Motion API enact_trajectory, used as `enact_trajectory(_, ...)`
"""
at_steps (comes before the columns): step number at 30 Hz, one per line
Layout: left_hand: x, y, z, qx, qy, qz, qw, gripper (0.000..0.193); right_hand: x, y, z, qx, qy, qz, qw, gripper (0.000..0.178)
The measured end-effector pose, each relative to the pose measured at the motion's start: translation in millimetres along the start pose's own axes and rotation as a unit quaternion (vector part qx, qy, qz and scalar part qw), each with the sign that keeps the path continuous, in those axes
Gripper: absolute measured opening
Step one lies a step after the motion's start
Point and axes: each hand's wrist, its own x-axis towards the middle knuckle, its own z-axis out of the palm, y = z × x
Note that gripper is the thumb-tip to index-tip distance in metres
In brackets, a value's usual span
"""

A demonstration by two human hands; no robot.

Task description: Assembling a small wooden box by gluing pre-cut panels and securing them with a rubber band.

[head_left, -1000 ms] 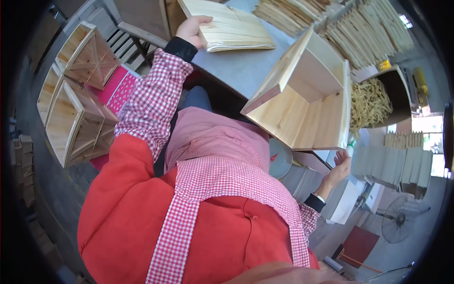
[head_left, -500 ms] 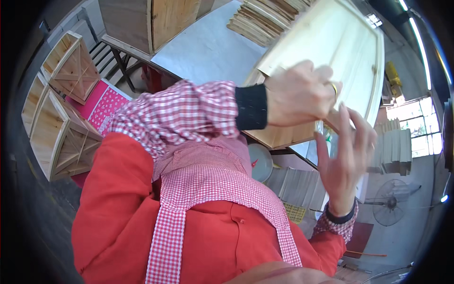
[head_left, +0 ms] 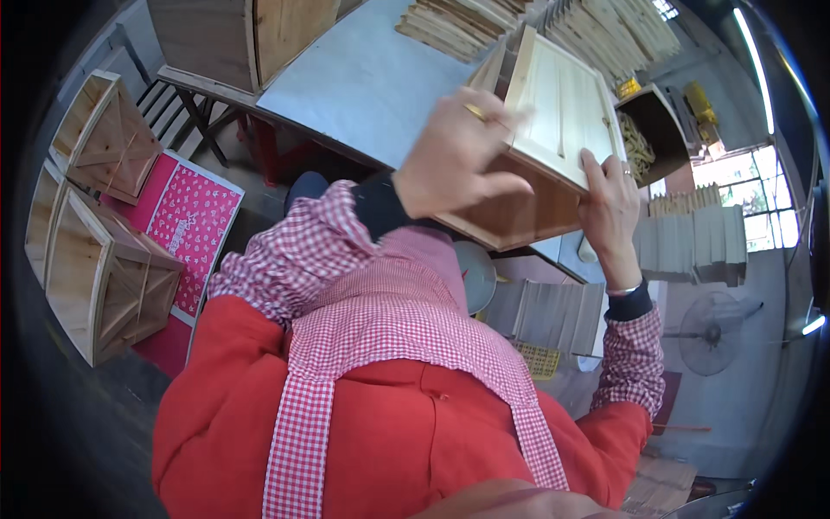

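Observation:
A small wooden cabinet [head_left: 532, 208] stands tilted at the table's near edge, its brown side facing me. On its upper face lies a pale grooved panel [head_left: 562, 108] with a raised frame. My right hand [head_left: 609, 212] grips the panel's near right corner, with fingertips on its surface. Beside the panel's left edge is my left hand [head_left: 458, 156], its thumb stretched out and its fingertips smeared by motion. I see nothing held in it, and whether it touches the panel is unclear.
The pale tabletop [head_left: 346, 95] extends leftward, with stacked wooden slats [head_left: 458, 26] beyond. Wooden crates [head_left: 130, 251] stand at the left by a pink patterned sheet [head_left: 194, 216]. An open box [head_left: 657, 134], stacked boards [head_left: 692, 242] and a fan [head_left: 713, 333] are at the right.
The panel now sits lower and farther from me. My left hand has moved left, away from my right hand. My right hand has risen onto the panel's corner.

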Motion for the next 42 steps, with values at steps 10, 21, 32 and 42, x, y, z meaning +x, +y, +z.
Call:
enact_trajectory(10, -40, -51, 16, -0.280, -0.043, -0.222, 0.933, 0.054, 1, -13, 18, 0.034, -0.010, -0.010, 0.999, 0.054)
enact_trajectory(21, -40, -55, 19, -0.322, -0.064, -0.220, 0.919, 0.040, -3, -18, 25, 0.072, 0.007, 0.009, 0.997, 0.052)
enact_trajectory(32, -33, -50, 13, -0.281, -0.051, -0.199, 0.937, 0.034, -8, -21, 46, 0.110, 0.062, 0.012, 0.992, 0.053)
enact_trajectory(42, -29, -52, 8, -0.240, -0.095, -0.164, 0.952, 0.034, -90, 2, 65, 0.446, 0.188, 0.184, 0.856, 0.048)
